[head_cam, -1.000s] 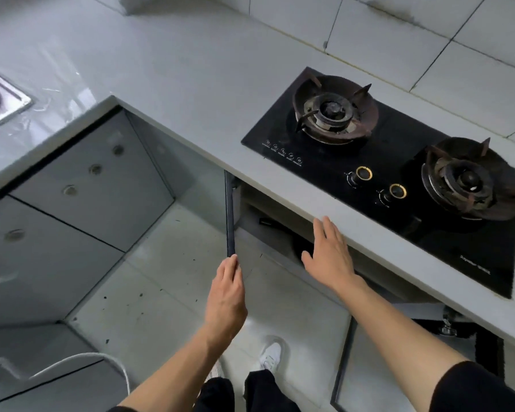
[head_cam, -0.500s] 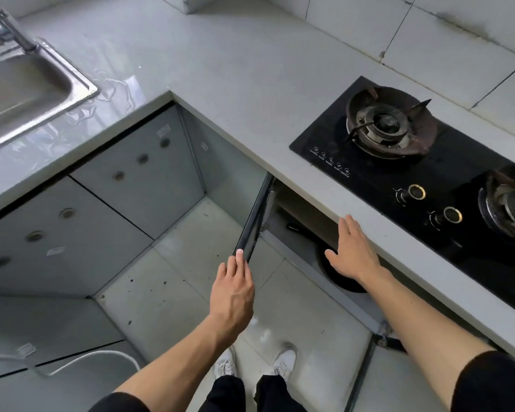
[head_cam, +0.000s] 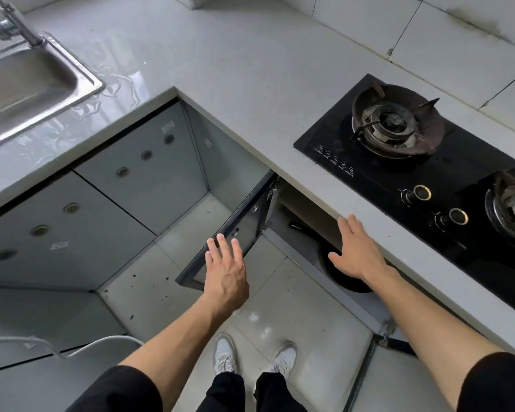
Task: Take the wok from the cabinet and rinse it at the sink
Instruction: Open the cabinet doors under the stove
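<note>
- Since rinsing comes last, the sink (head_cam: 27,81) is left waiting at far left, faucet (head_cam: 15,22) above it.
- The cabinet door (head_cam: 229,233) is swung wide, the left hand (head_cam: 225,275) spread flat against its edge, gripping nothing.
- The wok (head_cam: 339,278) is glimpsed dark inside the cabinet under the stove (head_cam: 428,179).
- The right hand (head_cam: 359,254) is held open above it, likely readied for reaching.

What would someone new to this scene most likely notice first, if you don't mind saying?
Probably the two open hands: the left hand by the swung-open cabinet door, the right hand below the counter edge, over the dark wok inside the cabinet. Next, the black gas hob at right and the steel sink at upper left.
</note>
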Available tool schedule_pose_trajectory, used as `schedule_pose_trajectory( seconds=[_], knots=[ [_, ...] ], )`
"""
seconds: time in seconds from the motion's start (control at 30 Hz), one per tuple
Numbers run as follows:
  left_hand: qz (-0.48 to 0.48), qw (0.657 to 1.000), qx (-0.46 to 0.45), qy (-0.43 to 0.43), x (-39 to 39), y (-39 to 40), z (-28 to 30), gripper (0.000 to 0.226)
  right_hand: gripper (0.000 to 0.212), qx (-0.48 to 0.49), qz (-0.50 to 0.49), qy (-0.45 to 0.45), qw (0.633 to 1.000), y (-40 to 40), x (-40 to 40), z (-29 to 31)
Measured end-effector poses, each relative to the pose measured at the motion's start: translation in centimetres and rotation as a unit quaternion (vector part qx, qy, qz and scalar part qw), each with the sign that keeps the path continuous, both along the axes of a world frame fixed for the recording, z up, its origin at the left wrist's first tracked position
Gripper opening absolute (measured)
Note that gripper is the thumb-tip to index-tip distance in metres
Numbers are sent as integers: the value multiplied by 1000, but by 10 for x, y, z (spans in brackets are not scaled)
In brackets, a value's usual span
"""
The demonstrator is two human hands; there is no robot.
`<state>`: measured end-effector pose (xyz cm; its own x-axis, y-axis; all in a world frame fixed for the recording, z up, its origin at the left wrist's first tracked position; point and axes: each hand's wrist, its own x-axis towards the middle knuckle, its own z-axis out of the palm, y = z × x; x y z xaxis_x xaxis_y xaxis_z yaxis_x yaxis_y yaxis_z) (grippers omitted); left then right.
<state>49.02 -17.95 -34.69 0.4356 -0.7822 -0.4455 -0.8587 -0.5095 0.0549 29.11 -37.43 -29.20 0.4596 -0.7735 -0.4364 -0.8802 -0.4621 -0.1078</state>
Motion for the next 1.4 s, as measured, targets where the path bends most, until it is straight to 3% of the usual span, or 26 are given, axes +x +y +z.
schedule_pose_trajectory(
  seconds=[0.37, 0.63, 0.8, 0.97, 1.2, 1.4],
  knots=[
    [-6, 999, -15, -43, 51, -7, 0, 94, 81, 12, 11, 45, 999, -4, 5, 5],
    [-22, 999, 12, -45, 40, -10, 5, 89, 76, 10, 21, 33, 999, -8, 0, 9],
    [36, 999, 1, 5, 41, -25, 19, 69, 71, 60, -48, -106, 991, -1, -17, 8],
    [-52, 997, -57, -1, 20, -35, 23, 63, 63, 30, -100, -210, 972, 37, -49, -1],
    [-130, 985, -63, 96, -45, -53, -1, 67, 62, 51, -172, -178, 968, 99, -119, -43],
    [-161, 980, -54, 104, -69, -54, -22, 61, 62, 78, -237, -125, 960, 125, -154, -79]
  ],
)
